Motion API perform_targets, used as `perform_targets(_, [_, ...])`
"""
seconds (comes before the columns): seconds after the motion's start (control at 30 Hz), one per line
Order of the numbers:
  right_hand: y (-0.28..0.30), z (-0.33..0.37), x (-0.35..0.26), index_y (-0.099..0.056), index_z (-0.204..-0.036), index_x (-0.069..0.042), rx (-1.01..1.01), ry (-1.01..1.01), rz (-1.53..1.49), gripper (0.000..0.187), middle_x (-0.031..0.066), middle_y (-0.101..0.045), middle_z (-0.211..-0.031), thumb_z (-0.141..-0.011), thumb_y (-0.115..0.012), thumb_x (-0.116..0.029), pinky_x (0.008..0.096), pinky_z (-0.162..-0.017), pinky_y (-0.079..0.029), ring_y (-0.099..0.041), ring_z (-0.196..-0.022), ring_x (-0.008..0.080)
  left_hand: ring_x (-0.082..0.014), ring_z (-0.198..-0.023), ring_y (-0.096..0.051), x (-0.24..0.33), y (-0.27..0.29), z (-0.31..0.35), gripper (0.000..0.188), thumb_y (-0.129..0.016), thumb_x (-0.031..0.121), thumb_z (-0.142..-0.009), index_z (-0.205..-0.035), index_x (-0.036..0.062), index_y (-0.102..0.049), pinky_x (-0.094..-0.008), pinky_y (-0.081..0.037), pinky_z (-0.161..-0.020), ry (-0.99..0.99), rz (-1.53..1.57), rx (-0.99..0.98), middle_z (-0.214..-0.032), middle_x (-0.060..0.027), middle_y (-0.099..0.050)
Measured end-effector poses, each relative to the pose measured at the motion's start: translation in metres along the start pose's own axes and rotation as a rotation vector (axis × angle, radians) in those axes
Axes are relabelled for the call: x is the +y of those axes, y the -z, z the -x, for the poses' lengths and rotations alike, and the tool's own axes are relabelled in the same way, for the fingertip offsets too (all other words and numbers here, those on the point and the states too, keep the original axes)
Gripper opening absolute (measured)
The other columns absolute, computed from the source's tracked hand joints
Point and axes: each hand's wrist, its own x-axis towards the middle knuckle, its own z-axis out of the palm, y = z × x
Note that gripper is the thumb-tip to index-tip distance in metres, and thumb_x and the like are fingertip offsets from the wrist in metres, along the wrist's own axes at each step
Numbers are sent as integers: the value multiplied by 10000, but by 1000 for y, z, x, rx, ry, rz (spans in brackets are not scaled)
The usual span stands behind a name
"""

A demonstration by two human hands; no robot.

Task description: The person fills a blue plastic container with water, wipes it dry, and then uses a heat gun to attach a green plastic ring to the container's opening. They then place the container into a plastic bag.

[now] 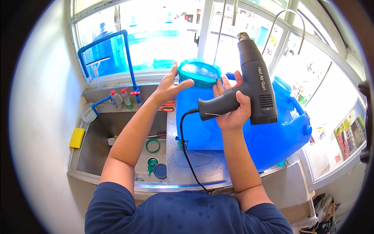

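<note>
A black heat gun lies across the palm of my right hand, its nozzle pointing up and away. The fingers of that hand reach past the handle toward a capped blue water container. On the container's mouth sits a round lid with a teal band around its rim. My left hand is at the lid's left side, thumb and fingers spread, with nothing in it. Whether its fingertips touch the band I cannot tell. The gun's black cord hangs down to the counter's front edge.
A second blue container stands to the right, its mouth uncapped. Left is a steel sink holding a green ring and a blue cap. Orange-handled pliers, spray bottles, a yellow sponge and blue pipes surround it.
</note>
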Motion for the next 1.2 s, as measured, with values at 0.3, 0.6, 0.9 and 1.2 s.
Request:
perform_targets(0.3, [-1,-3,-1,-256,-1539,-85,15,70,83,836,407,40,-1563,-820,-608,-322,531,-1212,-59,34,-1499,482,-406,-1434,-316,16,2,-13,1462,-880,571,-599,-1490,-187,-4,-411,-242,-1179,23,-1,-48,-1483,-379,-321])
perform_targets(0.6, [6,-9,1,-272,-1534,-110,-24,7,-28,808,430,38,-1547,-832,-596,-345,517,-1216,-74,4,-1498,488,-432,-1441,-295,12,-10,-7,1563,-878,646,-542,-1482,-186,53,-394,-289,-1163,61,158,-41,-1496,-402,-272])
perform_targets(0.9, [2,-12,-4,-277,-1526,-98,-5,-25,-22,802,453,43,-1531,-836,-596,-355,519,-1213,-73,15,-1490,510,-318,-1293,-492,12,-5,-14,1171,-931,348,-605,-1469,-48,-247,-402,-391,-1101,75,301,-113,-1365,-233,-486])
perform_targets(1.2, [14,-24,-13,-259,-1535,-88,-24,28,-14,819,420,-31,-1554,-841,-592,-368,511,-1217,-90,-27,-1503,474,-339,-1351,-428,13,-9,-11,1278,-920,311,-605,-1538,-24,-114,-423,-344,-1133,42,355,-60,-1430,-233,-420])
